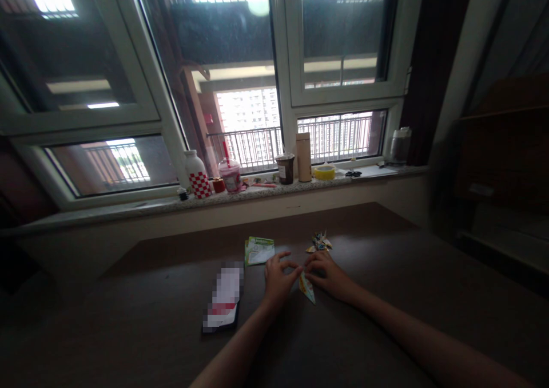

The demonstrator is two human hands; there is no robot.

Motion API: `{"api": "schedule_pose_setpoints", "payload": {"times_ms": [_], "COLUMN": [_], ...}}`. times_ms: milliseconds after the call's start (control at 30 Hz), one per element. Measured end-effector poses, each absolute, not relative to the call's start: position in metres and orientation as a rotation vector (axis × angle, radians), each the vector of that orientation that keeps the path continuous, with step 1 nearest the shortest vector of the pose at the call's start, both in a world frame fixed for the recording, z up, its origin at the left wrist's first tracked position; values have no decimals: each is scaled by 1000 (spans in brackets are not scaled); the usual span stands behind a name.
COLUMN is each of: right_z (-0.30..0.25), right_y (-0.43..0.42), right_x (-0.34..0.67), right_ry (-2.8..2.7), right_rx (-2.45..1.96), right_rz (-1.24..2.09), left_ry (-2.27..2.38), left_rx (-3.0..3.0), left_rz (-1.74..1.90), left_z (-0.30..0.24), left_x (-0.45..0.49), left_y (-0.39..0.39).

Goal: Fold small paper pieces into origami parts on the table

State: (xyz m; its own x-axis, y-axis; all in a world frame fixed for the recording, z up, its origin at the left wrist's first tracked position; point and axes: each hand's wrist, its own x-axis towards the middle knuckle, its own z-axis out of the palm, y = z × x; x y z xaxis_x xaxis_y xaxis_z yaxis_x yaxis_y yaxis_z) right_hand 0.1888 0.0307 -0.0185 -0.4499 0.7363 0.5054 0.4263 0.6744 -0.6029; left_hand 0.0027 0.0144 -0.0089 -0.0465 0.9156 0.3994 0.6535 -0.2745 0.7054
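A small folded piece of patterned paper [307, 289], narrow and pointed at its near end, lies on the dark table between my hands. My left hand [279, 276] pinches its far end between thumb and forefinger. From the other side, my right hand [326, 274] has thumb and fingertips closed on the same end. Just beyond my right hand sits a cluster of folded paper pieces [321, 241] with pointed tips. Green and white paper sheets [261, 250] lie beyond my left hand, close to its fingers.
A phone [223, 296], its screen blurred out, lies left of my left forearm. Along the windowsill [171, 206] stand a checkered bottle [199, 176], a pink drink cup [230, 176], a dark drink cup [285, 169], a tan box [303, 158], yellow tape [325, 173] and scissors [353, 174].
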Motion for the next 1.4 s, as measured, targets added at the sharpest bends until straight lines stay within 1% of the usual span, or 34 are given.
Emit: {"api": "schedule_pose_setpoints", "payload": {"times_ms": [533,900,1133,1400], "right_z": [-18,-19,-23,-23], "right_y": [30,29,38,34], "right_x": [187,187,190,191], "right_ry": [-2118,-2124,-2033,-2048], "right_rx": [-848,-881,-1001,-1020], "right_rz": [487,414,293,270], "left_ry": [1578,1635,1706,1730], "left_rx": [1957,1951,1939,1945], "left_rz": [1334,1280,1126,1052], "left_z": [-6,-5,-4,-7], "left_x": [3,3,6,4], "left_y": [11,11,11,11]}}
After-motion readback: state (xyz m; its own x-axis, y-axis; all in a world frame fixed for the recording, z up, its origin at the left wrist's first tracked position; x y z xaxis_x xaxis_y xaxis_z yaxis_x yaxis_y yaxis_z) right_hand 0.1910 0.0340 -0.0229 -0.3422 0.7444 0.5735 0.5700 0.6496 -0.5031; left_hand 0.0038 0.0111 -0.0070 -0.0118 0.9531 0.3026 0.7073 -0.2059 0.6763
